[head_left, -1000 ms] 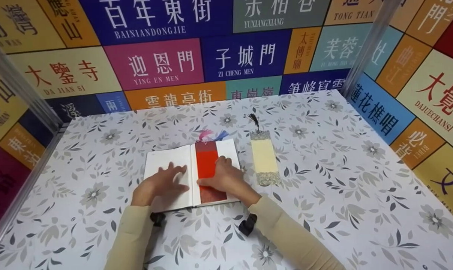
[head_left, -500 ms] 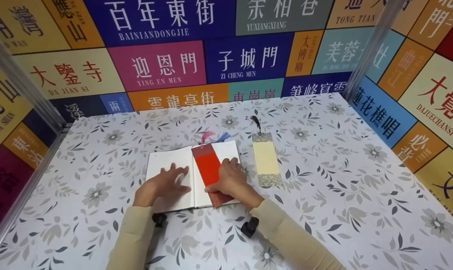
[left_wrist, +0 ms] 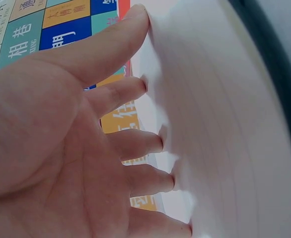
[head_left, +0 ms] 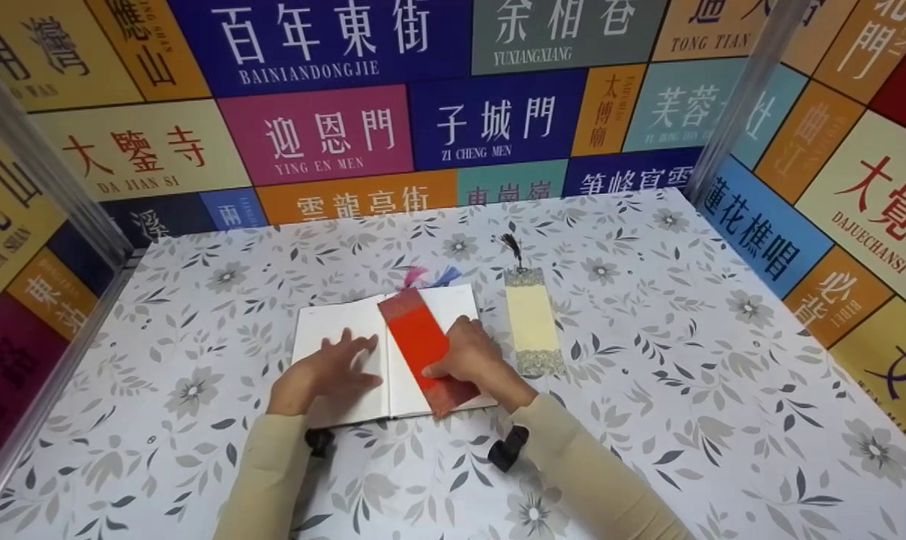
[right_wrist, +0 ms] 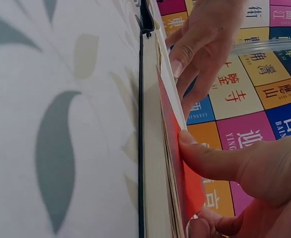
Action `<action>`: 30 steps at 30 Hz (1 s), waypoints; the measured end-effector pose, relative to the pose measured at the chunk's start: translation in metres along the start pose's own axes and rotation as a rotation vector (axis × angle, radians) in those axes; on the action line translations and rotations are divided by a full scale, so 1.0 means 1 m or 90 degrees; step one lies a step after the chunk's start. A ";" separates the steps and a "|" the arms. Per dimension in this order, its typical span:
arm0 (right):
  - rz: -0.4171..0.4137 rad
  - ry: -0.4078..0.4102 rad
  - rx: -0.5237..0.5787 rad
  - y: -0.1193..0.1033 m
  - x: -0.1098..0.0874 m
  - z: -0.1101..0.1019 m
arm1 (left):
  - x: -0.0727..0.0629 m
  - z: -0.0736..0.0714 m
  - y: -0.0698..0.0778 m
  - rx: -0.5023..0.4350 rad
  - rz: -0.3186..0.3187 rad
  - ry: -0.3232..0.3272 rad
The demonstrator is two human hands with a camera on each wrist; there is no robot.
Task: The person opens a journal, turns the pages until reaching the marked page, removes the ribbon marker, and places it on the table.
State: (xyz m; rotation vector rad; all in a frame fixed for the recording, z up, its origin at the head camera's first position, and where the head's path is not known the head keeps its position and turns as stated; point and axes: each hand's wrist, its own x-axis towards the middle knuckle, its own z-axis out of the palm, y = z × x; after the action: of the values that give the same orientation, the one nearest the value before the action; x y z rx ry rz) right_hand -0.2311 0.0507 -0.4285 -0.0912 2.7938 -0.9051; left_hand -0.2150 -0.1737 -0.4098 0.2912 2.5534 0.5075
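Observation:
A book [head_left: 324,321] lies open on blank white pages. Across its right page a red bookmark [head_left: 414,334] lies aslant, its top near the gutter and its lower end by the bottom edge. My right hand [head_left: 474,358] pinches the bookmark along its right side; in the right wrist view the thumb [right_wrist: 210,161] rests on the red face and the other fingers are partly hidden. With fingers spread, my left hand [head_left: 331,375] presses its fingertips on the left page, as the left wrist view also shows. Pink [head_left: 413,277] and blue tassels [head_left: 445,277] stick out above the book.
A cream bookmark [head_left: 532,316] with patterned ends and a black tassel [head_left: 511,246] lies right of the book. The table has a floral cover [head_left: 190,390]. Panels with coloured signs [head_left: 314,135] stand behind and at both sides. Black wrist cameras [head_left: 508,448] hang under the wrists.
The red bookmark has turned from upright along the gutter to a slant, its lower end swinging right. My right hand has moved slightly right with it. The left hand has stayed on the page.

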 end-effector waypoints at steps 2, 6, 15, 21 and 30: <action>0.001 -0.008 0.010 0.000 0.001 0.000 | -0.001 0.001 -0.001 -0.002 -0.002 -0.002; 0.004 -0.033 0.029 0.000 0.001 -0.001 | -0.001 0.002 -0.001 -0.010 -0.011 -0.008; 0.008 -0.048 0.087 0.003 0.001 -0.007 | 0.000 0.002 0.000 -0.010 -0.013 0.000; -0.003 -0.084 0.166 0.001 0.004 -0.016 | 0.002 0.000 0.001 0.010 0.006 0.005; -0.035 -0.103 0.322 0.008 0.008 -0.035 | 0.003 -0.001 0.001 0.003 -0.007 0.000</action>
State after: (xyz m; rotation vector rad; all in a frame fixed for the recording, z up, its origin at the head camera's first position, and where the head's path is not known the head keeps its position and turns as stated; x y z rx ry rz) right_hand -0.2467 0.0767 -0.4066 -0.1540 2.3461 -1.5091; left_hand -0.2182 -0.1725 -0.4102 0.2787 2.5546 0.4978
